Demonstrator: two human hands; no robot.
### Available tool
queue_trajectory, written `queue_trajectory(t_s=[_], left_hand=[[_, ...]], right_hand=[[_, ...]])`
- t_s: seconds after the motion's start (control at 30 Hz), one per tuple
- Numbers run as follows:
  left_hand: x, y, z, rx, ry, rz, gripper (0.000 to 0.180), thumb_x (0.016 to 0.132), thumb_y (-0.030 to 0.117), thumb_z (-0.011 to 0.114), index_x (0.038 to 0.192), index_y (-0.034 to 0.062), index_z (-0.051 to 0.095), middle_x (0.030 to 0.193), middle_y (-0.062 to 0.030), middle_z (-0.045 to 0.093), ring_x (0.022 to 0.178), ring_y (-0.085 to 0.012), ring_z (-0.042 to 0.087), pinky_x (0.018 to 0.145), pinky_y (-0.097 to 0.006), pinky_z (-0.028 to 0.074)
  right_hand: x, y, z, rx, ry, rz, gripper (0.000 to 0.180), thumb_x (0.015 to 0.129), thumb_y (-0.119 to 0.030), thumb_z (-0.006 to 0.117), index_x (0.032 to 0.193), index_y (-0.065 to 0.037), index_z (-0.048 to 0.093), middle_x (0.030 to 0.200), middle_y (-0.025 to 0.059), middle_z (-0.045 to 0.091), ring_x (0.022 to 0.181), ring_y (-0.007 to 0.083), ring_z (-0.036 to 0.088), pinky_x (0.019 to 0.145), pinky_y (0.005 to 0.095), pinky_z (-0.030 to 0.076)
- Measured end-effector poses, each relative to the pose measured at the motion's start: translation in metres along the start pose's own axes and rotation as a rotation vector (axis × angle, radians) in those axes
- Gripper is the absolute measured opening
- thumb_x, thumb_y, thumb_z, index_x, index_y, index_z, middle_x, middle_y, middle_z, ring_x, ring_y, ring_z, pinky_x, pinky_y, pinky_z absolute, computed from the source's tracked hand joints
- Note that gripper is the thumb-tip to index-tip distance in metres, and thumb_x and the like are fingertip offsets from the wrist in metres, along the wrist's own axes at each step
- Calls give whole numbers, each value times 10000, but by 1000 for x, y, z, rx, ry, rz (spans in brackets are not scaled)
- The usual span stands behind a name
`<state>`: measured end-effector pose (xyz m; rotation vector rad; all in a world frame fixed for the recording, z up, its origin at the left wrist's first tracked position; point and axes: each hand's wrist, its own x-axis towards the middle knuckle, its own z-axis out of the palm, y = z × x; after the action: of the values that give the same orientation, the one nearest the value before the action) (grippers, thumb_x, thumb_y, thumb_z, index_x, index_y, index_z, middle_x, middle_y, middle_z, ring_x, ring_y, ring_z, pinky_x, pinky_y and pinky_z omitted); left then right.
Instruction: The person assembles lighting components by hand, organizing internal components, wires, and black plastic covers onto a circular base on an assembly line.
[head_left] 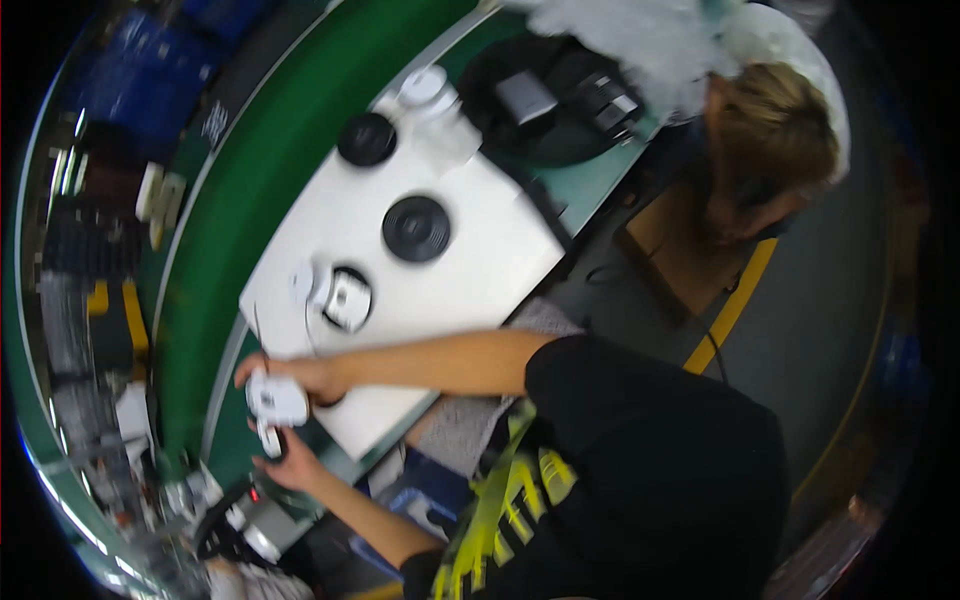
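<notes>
White worktop [490, 265], centre | right hand [313, 377] clamped on white housing [282, 402], lower left | left hand [293, 466] at small white piece [269, 438], grip blurred, can't tell | advise: steady housing by edges

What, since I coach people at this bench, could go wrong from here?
The white device in the right hand appears past the edge of the white board, so a loose grip might let it drop. The left hand seems to hold the smaller white piece, which could slip too. The right forearm crosses the board near the black-rimmed white part and might knock it.
</notes>
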<state>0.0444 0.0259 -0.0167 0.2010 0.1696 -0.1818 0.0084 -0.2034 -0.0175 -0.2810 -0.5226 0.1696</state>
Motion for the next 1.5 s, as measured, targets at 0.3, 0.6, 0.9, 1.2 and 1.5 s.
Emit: queue_trajectory(t_s=[0.3,0.6,0.9,1.2,1.5], left_hand=[[-23,-51,45,-127,25,-34,631,943,473,384,1414,54,398,1416,-289,347,1329,-473,329,1082,-639,314],[-52,-32,22,-129,-39,-84,561,964,454,389,1355,59,467,1359,-257,367,1262,-444,384,977,-543,400],[-168,-38,-9,-12,0,-18,571,914,353,532,1431,124,454,1403,-215,372,1249,-376,405,906,-436,442],[-204,-20,-24,-32,18,-16,576,853,227,568,1401,82,465,1400,-199,382,1282,-329,384,897,-402,433],[-188,-14,-13,-80,131,-13,574,838,250,521,1367,30,487,1368,-226,403,1290,-361,388,926,-426,431]], right_hand=[[-14,-81,8,-74,105,-2,430,1004,-492,394,1183,-155,592,1128,22,653,953,160,660,759,323,547],[-4,-60,1,55,275,-101,324,1024,-268,422,1272,-90,534,1059,73,644,946,201,649,785,338,559],[-4,-27,30,-416,409,91,459,1031,-478,300,1239,-162,559,1141,55,652,1008,175,670,697,320,584],[63,135,31,-302,539,196,384,1028,-470,276,1110,-122,417,757,60,543,505,155,521,402,306,409],[41,116,18,-288,544,131,441,1006,-561,282,1133,-152,385,731,56,528,460,166,488,387,318,381]])
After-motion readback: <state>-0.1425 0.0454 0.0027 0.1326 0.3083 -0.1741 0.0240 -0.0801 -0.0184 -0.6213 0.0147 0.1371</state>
